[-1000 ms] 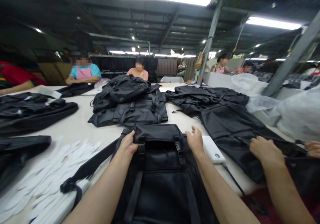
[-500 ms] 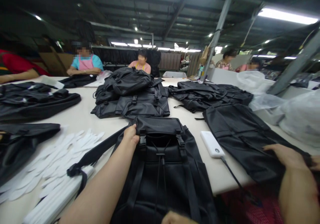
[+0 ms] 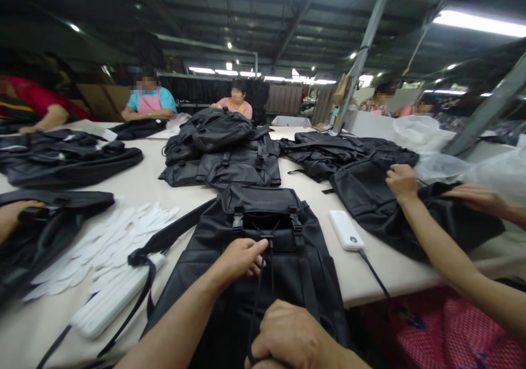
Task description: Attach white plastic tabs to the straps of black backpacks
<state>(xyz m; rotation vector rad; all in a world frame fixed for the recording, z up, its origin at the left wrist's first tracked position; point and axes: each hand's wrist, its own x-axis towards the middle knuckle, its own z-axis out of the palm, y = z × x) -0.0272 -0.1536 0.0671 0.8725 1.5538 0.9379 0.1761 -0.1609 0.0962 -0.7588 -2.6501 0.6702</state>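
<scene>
Down from the top flap since the earlier frame: our subject's left hand [image 3: 239, 260] and right hand [image 3: 290, 337]. We find both clenched on the drawcord [image 3: 258, 303] of a black backpack [image 3: 283, 270] lying on the bench [image 3: 390, 270], with white strips [image 3: 107, 248] to its left and a white power bank [image 3: 346, 230] just to its right. Further right, we record a co-worker's hands [image 3: 403, 181] on a second backpack [image 3: 370, 204].
</scene>
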